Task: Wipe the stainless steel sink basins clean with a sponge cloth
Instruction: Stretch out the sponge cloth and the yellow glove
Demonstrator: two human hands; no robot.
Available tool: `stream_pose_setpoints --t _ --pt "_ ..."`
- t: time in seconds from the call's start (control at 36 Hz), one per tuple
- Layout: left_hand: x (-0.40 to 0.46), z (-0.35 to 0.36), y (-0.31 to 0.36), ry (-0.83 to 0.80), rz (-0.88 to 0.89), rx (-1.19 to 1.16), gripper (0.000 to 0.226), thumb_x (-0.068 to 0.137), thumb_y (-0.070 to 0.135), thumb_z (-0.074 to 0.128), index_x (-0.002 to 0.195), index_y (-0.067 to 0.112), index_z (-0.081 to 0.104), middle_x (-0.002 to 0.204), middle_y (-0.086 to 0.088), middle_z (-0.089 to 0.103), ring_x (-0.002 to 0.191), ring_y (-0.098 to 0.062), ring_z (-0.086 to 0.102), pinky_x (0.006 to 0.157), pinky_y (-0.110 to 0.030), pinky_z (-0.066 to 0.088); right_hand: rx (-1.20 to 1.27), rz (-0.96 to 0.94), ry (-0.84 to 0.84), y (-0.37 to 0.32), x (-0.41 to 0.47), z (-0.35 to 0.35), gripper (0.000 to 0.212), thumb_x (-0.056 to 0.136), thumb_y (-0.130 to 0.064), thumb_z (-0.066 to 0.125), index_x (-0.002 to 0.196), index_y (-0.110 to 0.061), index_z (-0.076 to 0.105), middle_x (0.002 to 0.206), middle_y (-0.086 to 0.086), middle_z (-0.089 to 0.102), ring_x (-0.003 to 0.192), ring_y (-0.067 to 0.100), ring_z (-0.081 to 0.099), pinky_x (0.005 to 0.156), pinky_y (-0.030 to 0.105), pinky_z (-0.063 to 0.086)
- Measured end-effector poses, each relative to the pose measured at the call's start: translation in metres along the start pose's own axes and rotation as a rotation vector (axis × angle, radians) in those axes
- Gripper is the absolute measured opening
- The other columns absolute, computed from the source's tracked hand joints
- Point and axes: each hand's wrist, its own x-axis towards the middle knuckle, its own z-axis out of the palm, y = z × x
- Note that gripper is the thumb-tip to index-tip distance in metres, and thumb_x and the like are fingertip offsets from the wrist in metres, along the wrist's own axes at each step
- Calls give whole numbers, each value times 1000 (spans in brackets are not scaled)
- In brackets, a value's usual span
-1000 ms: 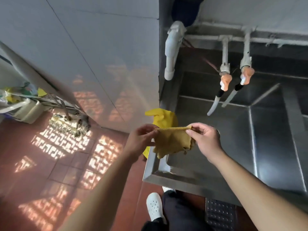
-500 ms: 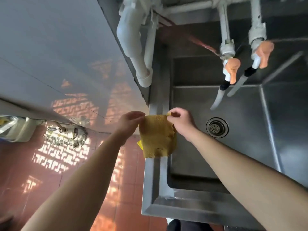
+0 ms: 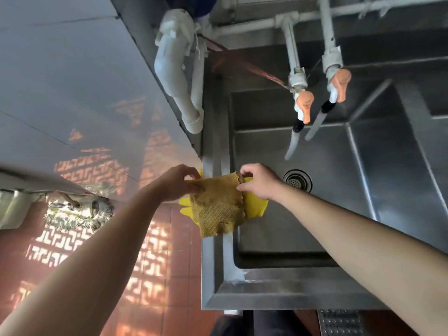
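Note:
A mustard-yellow sponge cloth [image 3: 217, 209] with a waffle texture hangs spread out over the left rim of the stainless steel sink [image 3: 213, 282]. My left hand [image 3: 178, 184] pinches its upper left corner and my right hand [image 3: 260, 181] pinches its upper right corner. The cloth's lower edge dangles over the rim. Behind the cloth a bright yellow rubber glove [image 3: 255, 204] lies draped over the same rim, partly hidden. The left basin holds a round drain [image 3: 297, 180].
Two taps with orange handles [image 3: 305, 105] [image 3: 340, 84] hang over the basin's back. A white drain pipe [image 3: 177, 69] runs down the grey wall at left. A second basin [image 3: 412, 180] lies to the right. A mop head [image 3: 77, 212] rests on the red tiled floor.
The view has shifted a little and come closer. Both hands keep hold of the cloth's top corners, now slightly wider apart, and more of the yellow glove behind it shows.

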Motion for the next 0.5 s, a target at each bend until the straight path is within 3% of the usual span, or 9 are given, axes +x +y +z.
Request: stream_pose_setpoints --t 0.11,0.17,0.22,0.25,0.36,0.44,0.5 --pt "-33 -10 24 57 156 146 26 80 29 80 100 24 66 101 3 61 102 -24 56 79 -29 37 -80 -55 174 -12 -53 -12 22 79 -33 77 78 -23 57 76 -8 65 78 22 61 73 31 47" --pt "-53 -12 40 143 331 300 27 77 32 82 99 22 70 113 1 63 115 -27 53 91 -30 36 -94 -59 261 -16 -86 -21 17 82 -33 75 78 -28 59 75 -10 66 76 19 63 65 28 49" --pt "-76 -11 59 203 474 398 24 77 38 81 96 26 71 138 1 54 134 -28 40 109 -37 30 -107 -62 362 -18 -121 -30 9 82 -31 74 83 -31 65 77 -13 68 77 16 64 67 29 53" --pt "-87 -9 69 217 541 419 22 78 39 80 94 27 70 139 2 52 136 -27 38 112 -38 27 -96 -59 410 -18 -138 -34 8 81 -29 74 85 -31 68 78 -13 70 78 16 64 70 29 53" --pt "-113 0 109 201 790 428 15 83 34 73 89 24 64 101 10 61 112 -18 56 113 -41 28 -106 -58 588 -6 -209 -49 13 76 -24 79 87 -30 76 76 -10 66 74 15 62 68 28 48" --pt "-123 15 145 183 907 469 20 81 33 76 97 22 69 107 8 64 122 -16 53 120 -42 20 -147 -12 672 12 -264 -61 15 75 -25 80 89 -28 79 76 -10 69 74 16 64 72 30 49" --pt "-131 27 176 125 983 429 19 81 29 78 93 18 68 96 10 61 113 -19 58 117 -42 26 -124 45 730 28 -301 -71 16 74 -25 83 90 -24 80 83 -8 74 80 19 67 84 38 50"
